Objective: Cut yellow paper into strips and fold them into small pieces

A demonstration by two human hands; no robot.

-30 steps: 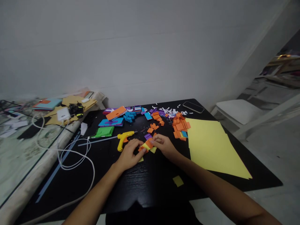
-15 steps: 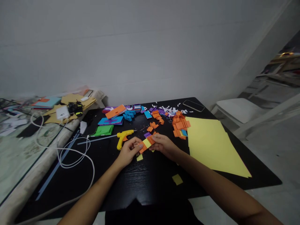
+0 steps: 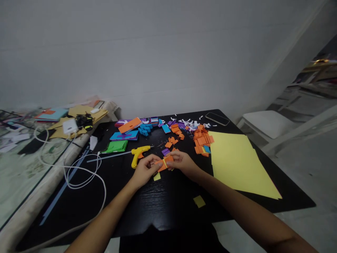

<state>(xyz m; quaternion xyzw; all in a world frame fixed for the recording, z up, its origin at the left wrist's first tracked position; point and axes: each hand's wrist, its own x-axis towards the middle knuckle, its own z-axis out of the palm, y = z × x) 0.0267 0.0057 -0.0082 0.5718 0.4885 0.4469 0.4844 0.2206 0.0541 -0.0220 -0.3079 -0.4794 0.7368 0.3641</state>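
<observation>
Between my two hands is a small orange paper piece (image 3: 161, 166) with a narrow yellow band across its middle. My left hand (image 3: 145, 168) pinches its left end between thumb and fingers. The right end is gripped by my right hand (image 3: 181, 163), whose thumb lies on the orange paper. Under and beside the hands, a small yellow paper square (image 3: 157, 176) lies on the black table (image 3: 147, 211). Just beyond them is a purple paper piece (image 3: 165, 151). A yellow glue gun (image 3: 138, 154) lies left of my left hand, nozzle pointing right.
Large yellow sheets (image 3: 237, 163) cover the table's right side, beside a pile of folded orange pieces (image 3: 202, 137). Green paper (image 3: 115, 147) and blue paper (image 3: 123, 136) stacks lie at back left. A white cable (image 3: 104, 186) loops across the left. A phone (image 3: 217, 118) rests at the back right.
My right hand has shifted slightly left and down over the orange piece. The yellow patch between the orange ends now shows as a narrower band.
</observation>
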